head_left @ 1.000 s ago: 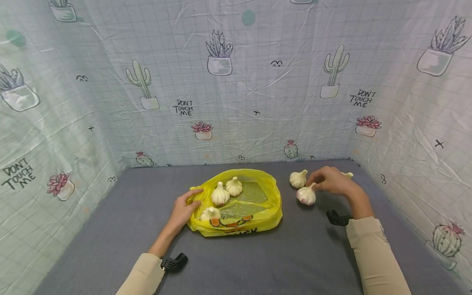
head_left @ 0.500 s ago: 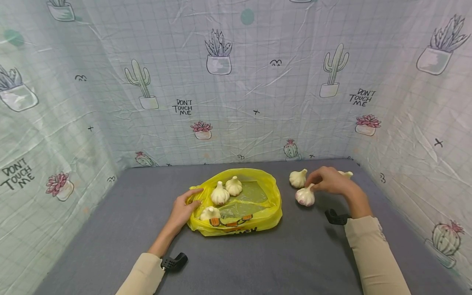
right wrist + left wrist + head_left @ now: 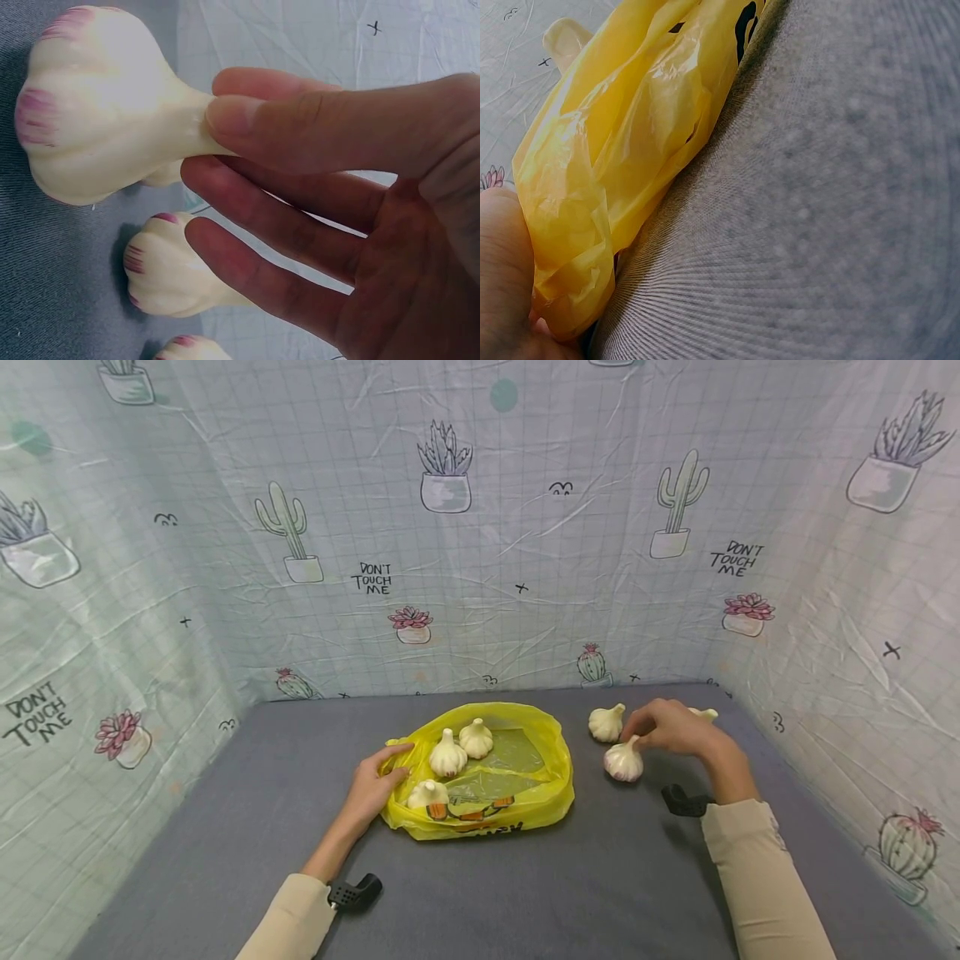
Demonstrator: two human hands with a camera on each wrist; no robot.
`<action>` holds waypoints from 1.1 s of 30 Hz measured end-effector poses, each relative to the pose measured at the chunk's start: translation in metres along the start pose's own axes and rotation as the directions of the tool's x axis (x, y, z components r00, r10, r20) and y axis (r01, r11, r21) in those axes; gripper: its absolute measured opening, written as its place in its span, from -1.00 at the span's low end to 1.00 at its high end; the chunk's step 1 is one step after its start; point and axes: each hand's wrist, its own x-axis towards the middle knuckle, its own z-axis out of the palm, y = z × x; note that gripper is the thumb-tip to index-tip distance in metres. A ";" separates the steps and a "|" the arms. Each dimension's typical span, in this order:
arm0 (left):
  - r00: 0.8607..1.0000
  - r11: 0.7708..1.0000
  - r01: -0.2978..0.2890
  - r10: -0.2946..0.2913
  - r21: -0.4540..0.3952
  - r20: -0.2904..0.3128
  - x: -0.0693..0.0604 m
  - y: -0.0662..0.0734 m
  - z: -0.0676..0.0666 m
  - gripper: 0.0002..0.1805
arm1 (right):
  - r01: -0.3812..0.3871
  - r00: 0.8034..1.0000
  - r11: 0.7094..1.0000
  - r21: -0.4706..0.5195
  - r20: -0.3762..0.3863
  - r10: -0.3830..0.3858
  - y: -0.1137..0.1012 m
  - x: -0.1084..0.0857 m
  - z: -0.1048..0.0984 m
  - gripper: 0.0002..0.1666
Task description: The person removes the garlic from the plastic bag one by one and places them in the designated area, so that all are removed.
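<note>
My right hand [image 3: 671,728] pinches a garlic bulb [image 3: 623,762] by its stem, right of the bag. Up close in the right wrist view, thumb and fingertips meet on the stem of this cream bulb [image 3: 97,105] with purple streaks. Its other fingers stretch out loosely below. At the left end of an open yellow plastic bag [image 3: 555,793], my left hand [image 3: 372,785] holds the rim. The left wrist view has the thumb [image 3: 502,262] against the crumpled yellow plastic [image 3: 630,142]. Three bulbs lie in the bag, one of them a garlic bulb [image 3: 447,755] near the middle.
Behind the held bulb lies another garlic bulb [image 3: 606,724]. A further bulb [image 3: 705,714] is partly hidden by the right hand. The grey tabletop [image 3: 480,902] meets a cactus-patterned cloth [image 3: 487,552] at the back and sides.
The pinched garlic bulb shifts and tilts slightly at my right fingertips. My left hand and the bag stay as they were.
</note>
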 end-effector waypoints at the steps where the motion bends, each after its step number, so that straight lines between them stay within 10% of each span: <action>1: 1.000 1.000 0.000 0.000 0.000 0.000 0.000 0.000 0.000 -0.54 | 0.000 1.000 1.000 0.004 0.004 0.000 0.000 0.000 0.000 -0.82; 33: 1.000 1.000 0.007 -0.007 0.005 0.012 -0.002 0.001 -0.001 -0.54 | 0.009 0.999 0.998 0.064 0.032 -0.011 -0.001 0.002 0.003 -0.89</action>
